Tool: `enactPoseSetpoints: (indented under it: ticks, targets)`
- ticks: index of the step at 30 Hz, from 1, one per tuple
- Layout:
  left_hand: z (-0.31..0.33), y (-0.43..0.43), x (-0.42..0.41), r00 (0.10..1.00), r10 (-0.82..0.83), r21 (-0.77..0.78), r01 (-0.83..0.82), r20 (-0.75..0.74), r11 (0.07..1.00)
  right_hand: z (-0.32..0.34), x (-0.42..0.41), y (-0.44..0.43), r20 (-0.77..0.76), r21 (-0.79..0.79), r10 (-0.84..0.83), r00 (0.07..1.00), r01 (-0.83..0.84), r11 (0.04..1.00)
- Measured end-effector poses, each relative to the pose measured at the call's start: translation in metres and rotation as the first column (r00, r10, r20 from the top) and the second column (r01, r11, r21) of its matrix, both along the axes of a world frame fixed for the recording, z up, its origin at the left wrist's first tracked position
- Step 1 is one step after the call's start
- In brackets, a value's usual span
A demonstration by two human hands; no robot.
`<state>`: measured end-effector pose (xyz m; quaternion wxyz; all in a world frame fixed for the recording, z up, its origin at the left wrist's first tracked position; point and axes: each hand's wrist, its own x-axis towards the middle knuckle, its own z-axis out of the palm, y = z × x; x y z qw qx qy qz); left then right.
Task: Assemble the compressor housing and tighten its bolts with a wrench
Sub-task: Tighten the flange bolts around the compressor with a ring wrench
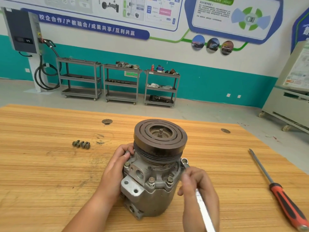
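The bolt-tightening step is underway. The right grip is curling around the wrench, whose ring end is sitting on a flange bolt just above it. The left grip is clasping the compressor housing, which is standing between both grips on the tabletop. The next move is probably calling for a steady swing of the wrench. Spare bolts are lying well left of the left grip.

A screwdriver (red-and-black handle) lies on the wooden table; 3 carts line the wall.
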<state>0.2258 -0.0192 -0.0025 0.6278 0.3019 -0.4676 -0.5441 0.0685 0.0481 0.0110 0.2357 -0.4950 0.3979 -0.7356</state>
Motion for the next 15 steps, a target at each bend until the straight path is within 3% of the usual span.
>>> enactPoseSetpoints:
  ticks: [2, 5, 8, 11, 15]
  targets:
    - [-0.001, -0.001, 0.000, 1.000, 0.000, -0.005, 0.000, -0.002, 1.000, -0.003, 0.001, 0.001, -0.013, 0.014, 0.021, 1.000, -0.021, 1.000]
    - [-0.002, -0.003, 0.000, 1.000, -0.001, -0.010, 0.001, -0.004, 1.000, 0.008, -0.016, -0.003, 0.231, -0.047, 0.114, 0.966, -0.106, 0.993]
    - [-0.003, -0.004, 0.001, 1.000, -0.007, -0.008, 0.007, -0.028, 1.000, 0.036, -0.046, -0.014, 0.367, -0.118, 0.315, 0.875, -0.292, 0.949]
    - [-0.003, -0.004, 0.000, 0.998, -0.020, 0.003, 0.020, -0.052, 1.000, 0.056, -0.072, -0.045, 0.456, -0.015, 0.504, 0.733, -0.560, 0.828]
    - [-0.003, -0.003, 0.000, 0.998, -0.018, 0.009, 0.019, -0.058, 1.000, 0.062, -0.086, -0.090, 0.516, 0.088, 0.666, 0.539, -0.807, 0.584]
